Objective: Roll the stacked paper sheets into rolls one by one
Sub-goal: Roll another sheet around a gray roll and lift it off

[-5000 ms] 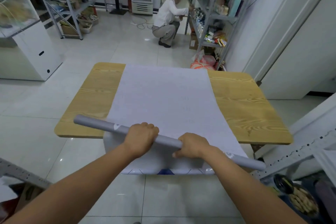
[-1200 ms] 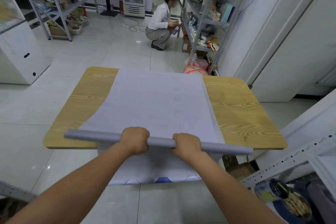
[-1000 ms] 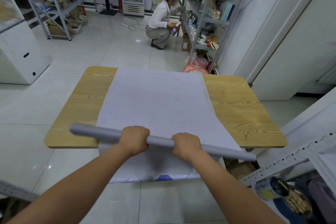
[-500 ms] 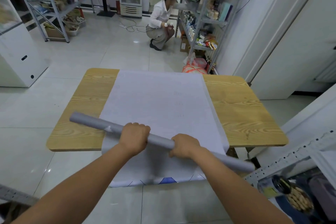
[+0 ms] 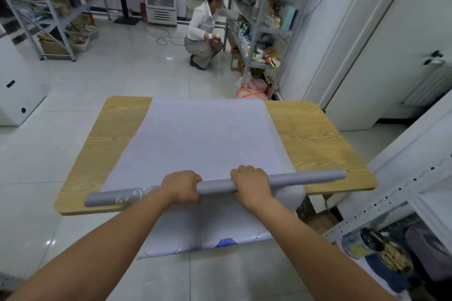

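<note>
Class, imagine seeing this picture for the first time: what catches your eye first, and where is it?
The left hand and right hand grip a long grey paper roll at the near edge of the wooden table. Beyond it, pale stacked paper sheets cover the table's middle. Farther back, a person crouches by metal shelving.

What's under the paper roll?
Flat paper sheets on the table, overhanging its near edge. The left hand and right hand hide the middle of the roll; sheet count is not visible.

Dim, bluish light; wide-angle edge distortion
</note>
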